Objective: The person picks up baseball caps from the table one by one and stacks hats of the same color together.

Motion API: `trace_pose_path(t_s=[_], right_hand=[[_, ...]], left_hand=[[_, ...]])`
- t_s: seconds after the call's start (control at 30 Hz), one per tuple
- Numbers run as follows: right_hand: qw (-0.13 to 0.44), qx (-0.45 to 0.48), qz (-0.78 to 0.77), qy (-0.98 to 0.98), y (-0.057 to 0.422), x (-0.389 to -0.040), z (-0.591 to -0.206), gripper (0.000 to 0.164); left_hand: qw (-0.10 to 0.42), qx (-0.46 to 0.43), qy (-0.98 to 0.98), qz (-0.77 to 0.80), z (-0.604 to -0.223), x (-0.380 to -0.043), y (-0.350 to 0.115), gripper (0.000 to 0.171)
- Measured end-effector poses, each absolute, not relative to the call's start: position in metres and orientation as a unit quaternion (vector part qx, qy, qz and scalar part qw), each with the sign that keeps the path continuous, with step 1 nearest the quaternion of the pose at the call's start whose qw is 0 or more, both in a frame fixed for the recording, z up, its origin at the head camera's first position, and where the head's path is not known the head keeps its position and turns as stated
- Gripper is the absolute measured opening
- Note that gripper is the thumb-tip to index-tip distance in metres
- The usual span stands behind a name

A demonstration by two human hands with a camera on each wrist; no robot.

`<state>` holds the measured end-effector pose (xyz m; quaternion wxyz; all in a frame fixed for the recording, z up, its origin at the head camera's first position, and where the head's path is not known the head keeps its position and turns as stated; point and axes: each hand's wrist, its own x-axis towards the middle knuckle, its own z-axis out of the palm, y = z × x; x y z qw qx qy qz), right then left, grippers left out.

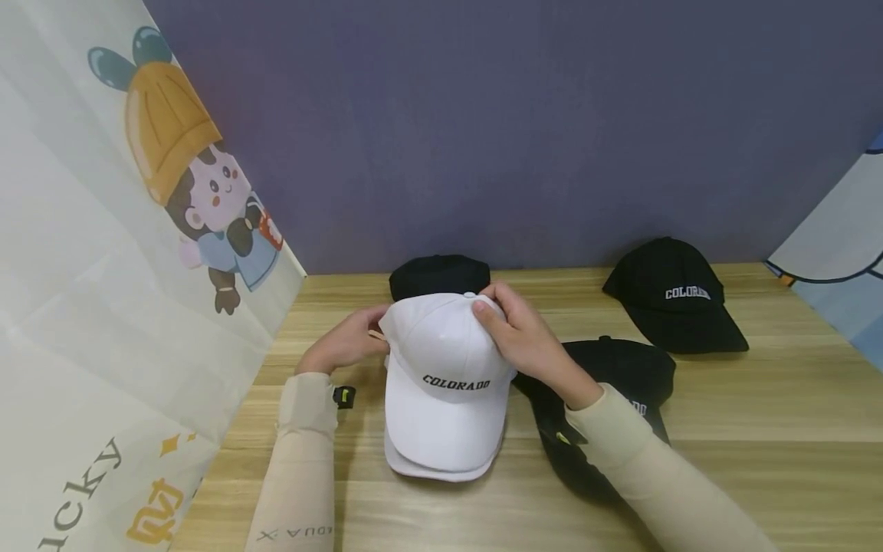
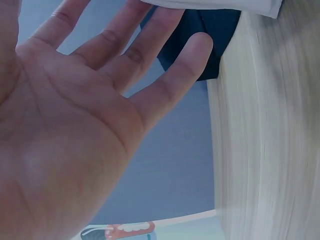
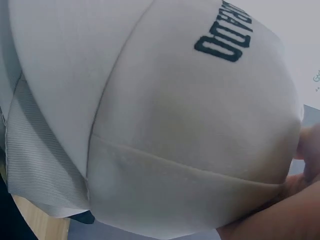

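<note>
A white cap (image 1: 441, 345) with black COLORADO lettering sits over another white cap, whose brim (image 1: 441, 474) shows just below. My right hand (image 1: 527, 333) pinches the top of the upper cap's crown near its button; its fingers also show beside the crown (image 3: 190, 125) in the right wrist view. At the cap's left rear edge, my left hand (image 1: 348, 337) reaches in with its fingertips partly hidden behind the cap. The left wrist view shows the left hand's fingers (image 2: 175, 82) spread and nearly straight, some tips behind a white edge (image 2: 235, 4).
A black cap (image 1: 440, 276) lies behind the white ones against the dark wall. Another black cap (image 1: 614, 368) is partly under my right forearm, and a third black COLORADO cap (image 1: 672, 291) sits at the back right. All rest on the wood-grain table (image 1: 759, 429).
</note>
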<state>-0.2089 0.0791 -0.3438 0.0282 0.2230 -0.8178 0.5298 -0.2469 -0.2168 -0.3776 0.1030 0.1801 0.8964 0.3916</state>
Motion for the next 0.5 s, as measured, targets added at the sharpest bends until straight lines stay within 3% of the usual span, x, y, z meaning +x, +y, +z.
trace_pose_path(t_s=[0.23,0.5], right_hand=[[0.018,0.202,0.495,-0.845,0.0780,-0.2071,-0.3464,0.028],[0.016,0.204,0.474,-0.856,0.0770,-0.2078,-0.3508,0.027]], left_hand=[[0.124,0.195,0.888,0.396,-0.3789,-0.2475,-0.2184,0.062],[0.141,0.226,0.882,0.389,-0.3818,-0.2483,-0.2189,0.060]])
